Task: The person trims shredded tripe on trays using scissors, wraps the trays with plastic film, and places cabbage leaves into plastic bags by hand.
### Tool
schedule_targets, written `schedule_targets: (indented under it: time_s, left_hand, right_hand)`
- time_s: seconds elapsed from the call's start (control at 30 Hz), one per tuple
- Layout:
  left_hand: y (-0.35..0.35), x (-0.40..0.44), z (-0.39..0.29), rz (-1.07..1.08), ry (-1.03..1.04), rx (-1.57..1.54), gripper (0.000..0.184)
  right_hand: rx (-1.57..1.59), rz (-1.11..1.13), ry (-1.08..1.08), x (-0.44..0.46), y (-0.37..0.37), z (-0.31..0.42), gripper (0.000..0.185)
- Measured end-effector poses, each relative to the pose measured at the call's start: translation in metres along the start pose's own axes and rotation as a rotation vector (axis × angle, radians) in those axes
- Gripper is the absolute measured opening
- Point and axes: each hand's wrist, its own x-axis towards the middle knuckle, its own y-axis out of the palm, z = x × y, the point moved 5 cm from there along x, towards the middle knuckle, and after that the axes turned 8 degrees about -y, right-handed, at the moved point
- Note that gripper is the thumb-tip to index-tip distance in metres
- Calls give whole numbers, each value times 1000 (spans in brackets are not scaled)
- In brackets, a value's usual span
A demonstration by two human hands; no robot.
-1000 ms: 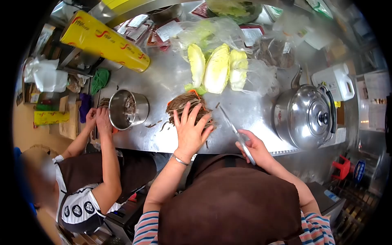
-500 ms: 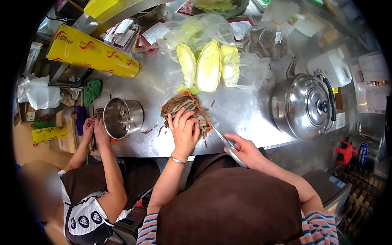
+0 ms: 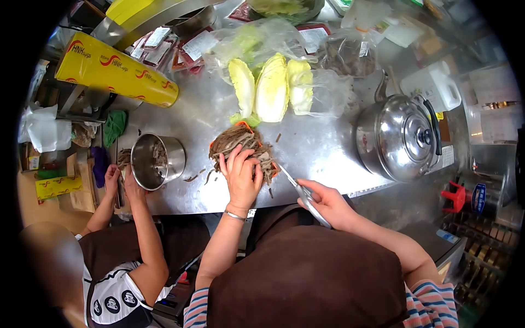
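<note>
My left hand (image 3: pixel 241 177) rests on a heap of brown shredded strips (image 3: pixel 229 143), its fingers bent and pressed into the near side. What it grips, if anything, is hidden under the fingers. Orange edges (image 3: pixel 244 125) of something beneath show around the heap. My right hand (image 3: pixel 326 203) is closed around metal tongs or scissors (image 3: pixel 308 203), whose tip reaches the heap's right edge. A few loose strips (image 3: pixel 191 177) lie on the steel table (image 3: pixel 191 205) beside the heap.
Pale cabbage pieces (image 3: pixel 272 90) lie beyond the heap, near plastic bags. A large kettle (image 3: pixel 398 139) stands right, a steel pot (image 3: pixel 158 161) left. A co-worker's hands (image 3: pixel 131 183) are beside the pot. A yellow roll (image 3: pixel 117 71) lies back left.
The metal tool in my right hand has swung leftward and its tip has come to the heap. My left hand's spread fingers have bent into the strips. The whole view has shifted slightly.
</note>
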Motion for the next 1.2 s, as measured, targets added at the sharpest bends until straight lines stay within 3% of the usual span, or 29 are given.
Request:
schedule_targets:
  time_s: [0.03, 0.3, 0.37, 0.5, 0.6, 0.67, 0.9, 1.0, 1.2]
  left_hand:
    - [-1, 0, 0, -2, 4, -2, 16]
    - [0, 2, 1, -1, -1, 3, 17]
    - [0, 1, 1, -4, 1, -3, 17]
    - [1, 1, 2, -5, 2, 0, 17]
    - [1, 0, 2, -6, 6, 8, 18]
    - [1, 2, 1, -16, 18, 14, 18]
    - [2, 1, 2, -23, -1, 23, 17]
    - [2, 1, 2, -23, -3, 25, 17]
    - [2, 2, 2, -28, 4, 8, 18]
  right_hand:
    - [-42, 14, -99, 5, 4, -4, 45]
    - [-137, 23, 9, 20, 10, -11, 46]
    - [-219, 3, -113, 24, 11, -17, 47]
    - [-184, -9, -155, 28, 18, -14, 48]
    - [-46, 61, 26, 30, 24, -7, 51]
    - [214, 93, 216, 29, 26, -11, 54]
    - [163, 121, 243, 17, 15, -9, 53]
    - [306, 132, 249, 27, 19, -10, 53]
    - [-30, 115, 190, 13, -11, 26, 46]
